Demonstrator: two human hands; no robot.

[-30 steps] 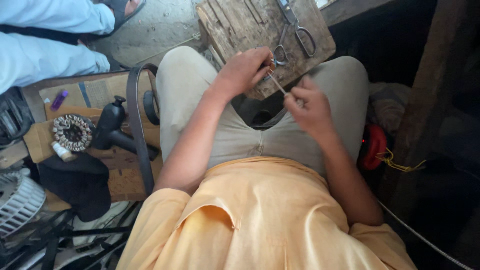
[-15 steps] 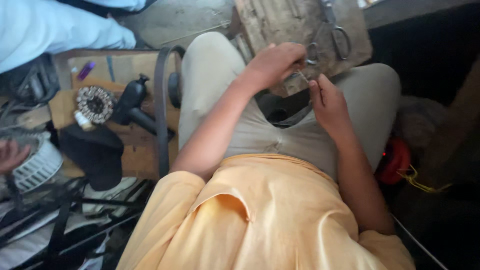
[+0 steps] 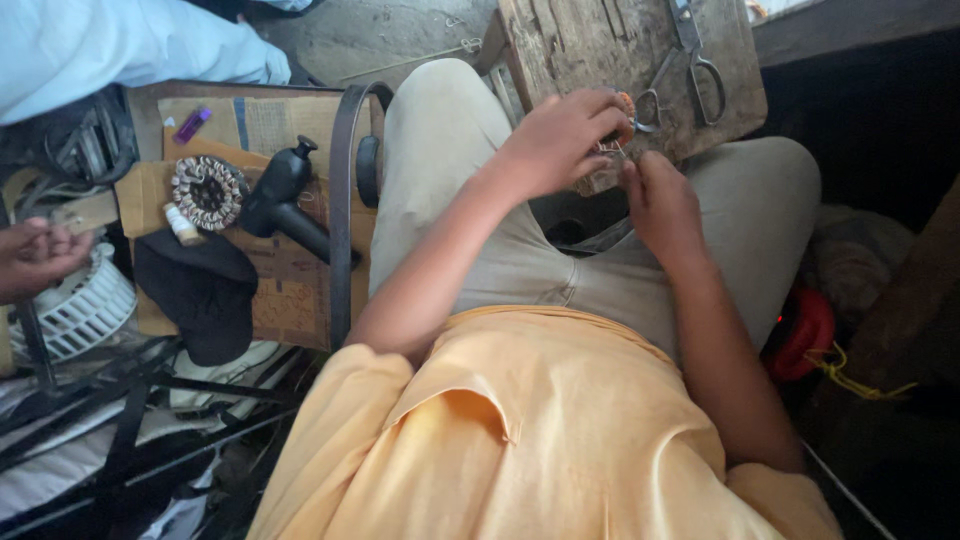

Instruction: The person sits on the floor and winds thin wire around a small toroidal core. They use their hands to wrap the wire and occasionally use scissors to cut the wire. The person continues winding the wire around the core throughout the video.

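- Hands at work over a lap: a seated person in a yellow shirt [image 3: 540,440] and beige trousers [image 3: 450,170] bends over a worn wooden block [image 3: 610,50] that rests between the knees.
- Left hand [image 3: 555,140], fingers curled shut, pinches a small part with thin wires [image 3: 612,148] at the near edge of the block; an orange-tinted piece [image 3: 627,103] shows just above the fingertips.
- Right hand [image 3: 660,200] sits just beside it, thumb and forefinger closed together at the same wires; what exactly it grips is too small to tell.
- Scissors [image 3: 690,60] lie open-handled on the block, just beyond the hands and apart from them.
- Flattened cardboard [image 3: 270,120] on the floor to the person's left serves as a tray: on it lie a round wound coil [image 3: 208,192], a small white bottle [image 3: 183,226], a purple lighter [image 3: 192,124] and a black tool with a handle [image 3: 285,200].
- Black cap [image 3: 200,290] overlaps the cardboard's near edge; a dark belt [image 3: 340,200] runs along its right side, beside the trouser leg.
- Another person's hand [image 3: 35,255] reaches in at the left edge, above a white fan grille [image 3: 80,310]; a light blue sleeve [image 3: 110,45] fills the top left corner.
- Red object [image 3: 805,335] with yellow cord [image 3: 850,375] sits in shadow by the right hip.
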